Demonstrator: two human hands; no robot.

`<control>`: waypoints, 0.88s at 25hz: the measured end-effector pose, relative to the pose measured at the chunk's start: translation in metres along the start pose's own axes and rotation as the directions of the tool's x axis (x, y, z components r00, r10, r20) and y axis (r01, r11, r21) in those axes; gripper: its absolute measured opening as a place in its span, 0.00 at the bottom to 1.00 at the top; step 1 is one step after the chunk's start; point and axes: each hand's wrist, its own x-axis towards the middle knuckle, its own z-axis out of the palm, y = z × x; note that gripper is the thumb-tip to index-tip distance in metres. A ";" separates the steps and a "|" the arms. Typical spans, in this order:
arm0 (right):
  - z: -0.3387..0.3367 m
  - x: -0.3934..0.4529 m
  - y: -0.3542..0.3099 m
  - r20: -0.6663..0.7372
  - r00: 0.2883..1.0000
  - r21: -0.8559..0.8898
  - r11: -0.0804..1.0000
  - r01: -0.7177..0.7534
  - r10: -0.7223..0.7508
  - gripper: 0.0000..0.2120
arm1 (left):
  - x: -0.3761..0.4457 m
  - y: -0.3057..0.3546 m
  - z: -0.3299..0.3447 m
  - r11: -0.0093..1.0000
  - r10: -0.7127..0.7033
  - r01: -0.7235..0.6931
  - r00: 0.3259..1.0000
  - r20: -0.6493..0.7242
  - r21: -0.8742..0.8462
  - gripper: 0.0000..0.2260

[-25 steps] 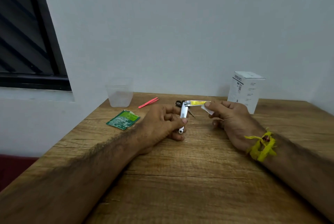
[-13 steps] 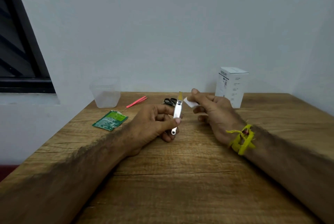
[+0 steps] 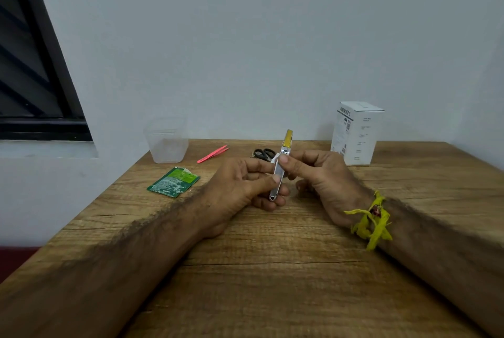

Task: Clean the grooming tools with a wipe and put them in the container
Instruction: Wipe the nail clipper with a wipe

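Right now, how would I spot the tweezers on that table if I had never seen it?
Start at the clear plastic container near the wooden table's far left corner. Just right of it, flat on the wood, lie the tweezers, left of the black-handled scissors. They are the only slim pink thing there.

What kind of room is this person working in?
Probably a plain room at home or a small office, not a workshop: a wooden table pushed against a bare white wall, a dark-framed window at the left, and a white carton standing at the back.
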 end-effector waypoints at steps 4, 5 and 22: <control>-0.001 0.000 0.000 0.050 0.999 0.001 1.000 0.022 -0.022 0.17 | -0.001 0.002 0.001 0.999 0.004 -0.002 0.999 -0.039 0.046 0.07; 0.000 0.000 0.000 0.064 0.997 -0.001 1.000 0.031 -0.031 0.18 | -0.002 0.002 0.002 0.998 0.007 -0.004 0.999 -0.047 0.063 0.07; -0.002 0.005 0.005 0.032 0.996 0.010 0.997 0.081 -0.081 0.08 | -0.001 0.010 -0.008 0.997 0.066 -0.072 0.989 -0.132 -0.036 0.06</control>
